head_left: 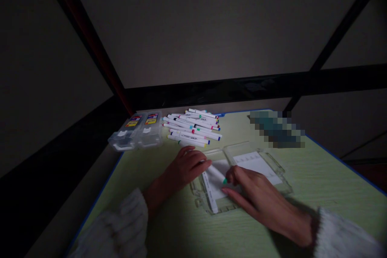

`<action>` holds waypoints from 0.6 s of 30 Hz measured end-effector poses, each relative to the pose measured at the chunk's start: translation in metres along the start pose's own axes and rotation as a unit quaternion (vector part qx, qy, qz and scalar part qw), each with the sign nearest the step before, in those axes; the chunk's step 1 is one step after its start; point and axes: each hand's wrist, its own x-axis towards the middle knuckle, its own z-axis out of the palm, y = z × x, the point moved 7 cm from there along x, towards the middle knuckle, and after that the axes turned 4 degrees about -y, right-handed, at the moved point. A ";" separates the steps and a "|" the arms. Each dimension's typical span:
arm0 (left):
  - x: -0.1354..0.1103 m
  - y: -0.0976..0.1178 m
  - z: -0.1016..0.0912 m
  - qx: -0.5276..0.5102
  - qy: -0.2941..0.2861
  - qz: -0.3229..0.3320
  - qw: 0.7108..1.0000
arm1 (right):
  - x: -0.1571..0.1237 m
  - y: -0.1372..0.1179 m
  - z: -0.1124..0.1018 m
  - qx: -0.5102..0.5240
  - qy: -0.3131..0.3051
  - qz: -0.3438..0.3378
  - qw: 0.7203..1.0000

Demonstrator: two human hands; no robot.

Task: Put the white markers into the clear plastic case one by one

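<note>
A white marker (pixel 217 172) with a green end slants over the left half of an open clear plastic case (pixel 223 205). My left hand (pixel 187 165) is closed on its upper end, with the thumb along the barrel. At the green end, my right hand (pixel 256 193) has its fingers curled and its thumb below, around the tip. How firmly the right fingers press on it is hard to see. Another white marker (pixel 210 195) lies along the left side inside the case. White paper (pixel 256 166) shows in the right half.
Many white markers with coloured ends form a loose pile (pixel 193 127) at the back of the light green table (pixel 169 225). Two clear cases with colourful labels (pixel 133 131) stand at the back left. A blurred-out dark object (pixel 275 129) lies at the back right.
</note>
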 end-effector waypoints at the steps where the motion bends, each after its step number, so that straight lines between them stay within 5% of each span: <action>1: 0.001 0.003 0.000 -0.001 0.005 0.008 1.000 | 0.000 -0.002 0.001 -0.005 -0.006 -0.005 1.000; 8: 0.002 0.012 0.001 -0.008 -0.005 0.032 0.999 | 0.002 -0.012 0.000 -0.023 -0.010 -0.055 0.998; 18: -0.021 -0.045 0.011 0.000 -0.056 -0.148 0.987 | 0.000 -0.007 0.001 -0.012 -0.002 -0.048 0.999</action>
